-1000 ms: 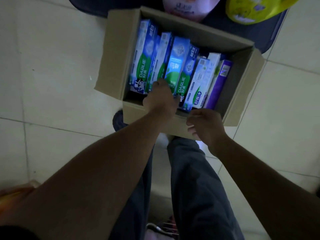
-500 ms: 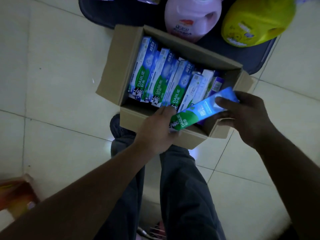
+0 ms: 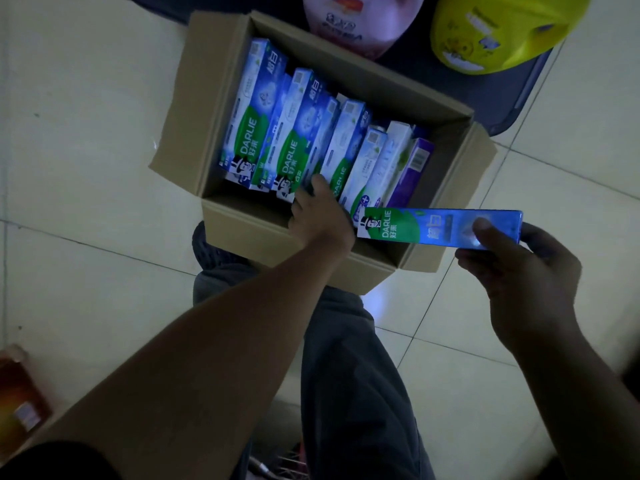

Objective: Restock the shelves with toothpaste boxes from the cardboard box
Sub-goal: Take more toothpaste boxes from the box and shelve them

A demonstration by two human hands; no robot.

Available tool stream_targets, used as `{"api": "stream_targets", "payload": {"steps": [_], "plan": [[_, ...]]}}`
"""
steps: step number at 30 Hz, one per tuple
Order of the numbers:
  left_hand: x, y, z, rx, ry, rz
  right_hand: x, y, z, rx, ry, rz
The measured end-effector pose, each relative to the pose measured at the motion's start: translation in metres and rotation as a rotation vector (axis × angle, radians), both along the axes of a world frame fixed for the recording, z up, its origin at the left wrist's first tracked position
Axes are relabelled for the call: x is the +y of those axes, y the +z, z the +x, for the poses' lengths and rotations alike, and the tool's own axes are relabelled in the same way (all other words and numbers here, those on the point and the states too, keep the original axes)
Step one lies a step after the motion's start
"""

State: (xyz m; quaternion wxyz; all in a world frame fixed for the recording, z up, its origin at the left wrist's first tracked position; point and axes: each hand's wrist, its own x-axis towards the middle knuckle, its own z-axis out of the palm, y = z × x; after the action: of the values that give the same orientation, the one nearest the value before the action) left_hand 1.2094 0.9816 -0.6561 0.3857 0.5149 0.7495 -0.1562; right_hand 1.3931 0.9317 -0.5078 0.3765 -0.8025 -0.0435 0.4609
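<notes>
Currently the right hand pinches a blue-green toothpaste carton by its end, risking a slip; grip of the left hand inside the brown cardboard box is unclear.

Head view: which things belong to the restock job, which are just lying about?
Job: cardboard box; toothpaste boxes packed in it; Darlie box pinched by right hand; left hand among the packed boxes.
Lying about: pink jug, yellow jug, dark tray under them, orange pack on the floor.

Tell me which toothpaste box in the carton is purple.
The purple toothpaste box at the right end of the row inside the cardboard box; the rest are blue, green or white.
</notes>
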Motion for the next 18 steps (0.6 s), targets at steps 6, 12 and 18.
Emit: {"api": "stream_targets", "payload": {"steps": [6, 12, 18], "plan": [[-0.004, 0.019, -0.018, -0.245, 0.228, 0.219, 0.008, 0.018, 0.000, 0.060, -0.009, -0.001], [0.004, 0.130, -0.094, -0.426, 0.302, 0.481, 0.047, 0.101, -0.019, 0.169, 0.016, 0.123], [0.026, 0.304, -0.152, -0.645, 0.438, 0.671, 0.095, 0.239, -0.058, 0.335, 0.055, 0.346]]}}
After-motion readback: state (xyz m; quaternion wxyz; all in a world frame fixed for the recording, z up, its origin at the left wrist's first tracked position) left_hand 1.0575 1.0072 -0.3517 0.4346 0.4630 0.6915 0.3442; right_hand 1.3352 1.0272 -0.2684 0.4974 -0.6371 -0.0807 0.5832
